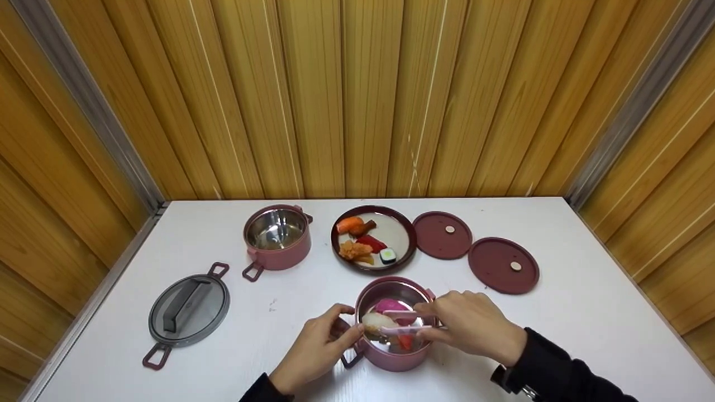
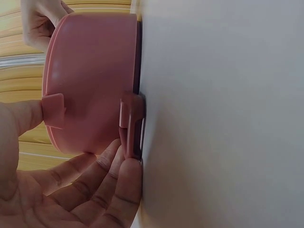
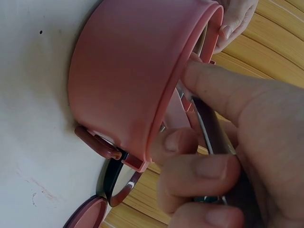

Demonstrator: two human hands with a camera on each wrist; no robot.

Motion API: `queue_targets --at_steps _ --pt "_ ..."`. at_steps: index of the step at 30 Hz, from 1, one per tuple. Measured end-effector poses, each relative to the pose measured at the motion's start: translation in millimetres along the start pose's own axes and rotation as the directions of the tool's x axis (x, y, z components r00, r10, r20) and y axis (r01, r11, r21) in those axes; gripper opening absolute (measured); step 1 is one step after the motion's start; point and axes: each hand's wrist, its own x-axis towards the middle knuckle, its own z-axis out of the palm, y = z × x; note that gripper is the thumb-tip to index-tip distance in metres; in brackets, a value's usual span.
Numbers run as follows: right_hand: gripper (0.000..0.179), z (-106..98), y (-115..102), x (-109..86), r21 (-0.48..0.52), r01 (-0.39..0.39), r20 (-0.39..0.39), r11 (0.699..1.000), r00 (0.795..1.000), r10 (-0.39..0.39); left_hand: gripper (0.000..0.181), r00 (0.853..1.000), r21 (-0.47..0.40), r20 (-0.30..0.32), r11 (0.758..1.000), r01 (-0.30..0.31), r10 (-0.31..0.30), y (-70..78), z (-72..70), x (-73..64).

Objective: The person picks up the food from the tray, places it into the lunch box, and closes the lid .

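Walls (image 1: 368,100) of yellow wood-grain panelling, with grey metal posts (image 1: 610,137) at the corners, stood at ten, twelve and two o'clock around a white table (image 1: 586,301) flecked with small marks. Two pink pots stood upright on it. The near pot (image 1: 394,363) sat within both hands' reach and served as the clock's centre; the far pot (image 1: 282,257), metal-lined, stood at ten. A see-through grey lid (image 1: 195,324) lay flat at nine, off both pots, which left their insides reachable from above. At twelve, a dark-rimmed plate (image 1: 394,231) kept small food pieces together. Two dark red lids (image 1: 435,240) lay flat at one and two, seemingly aside to leave working room.

The left hand (image 1: 313,343), between eight and nine, grasped the near pot, thumb at its upper edge and fingers curled low by a side handle (image 2: 132,114), likely to stop it sliding. The right hand (image 1: 469,324), at three, pinched tongs (image 1: 405,315) that reached inside the pot. A white-and-tan piece (image 1: 375,320) lay there toward nine, between the tong tips; whether they squeezed it, I cannot tell. A magenta piece (image 1: 390,305) lay toward twelve, an orange-red piece (image 1: 405,341) toward five.
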Motion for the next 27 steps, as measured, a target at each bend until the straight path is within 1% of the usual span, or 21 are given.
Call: queue_targets --at_steps 5,12,17,23,27 --pt "0.035 0 3 -0.8 -0.007 -0.001 -0.004 1.000 1.000 0.001 0.045 1.000 0.000 0.003 1.000 0.004 -0.004 0.4 -0.3 -0.3" --pt "0.038 -2 2 -3.2 -0.023 -0.004 -0.042 1.000 0.999 0.003 0.044 1.000 -0.008 -0.005 1.000 -0.005 0.004 0.1 0.2 -0.8" --pt "0.041 -5 2 -2.9 -0.001 -0.008 -0.047 1.000 0.999 0.008 0.042 1.000 -0.007 -0.002 1.000 0.014 -0.014 0.2 -0.1 -1.1" --pt "0.042 -9 1 -2.0 -0.001 -0.014 -0.072 1.000 0.997 0.014 0.043 1.000 -0.006 0.005 0.999 0.031 -0.031 0.3 -0.3 -0.6" --pt "0.046 -13 1 -0.7 0.015 -0.027 -0.070 1.000 0.997 0.028 0.043 0.999 -0.015 0.008 0.999 0.041 -0.041 0.9 -0.2 -0.1"
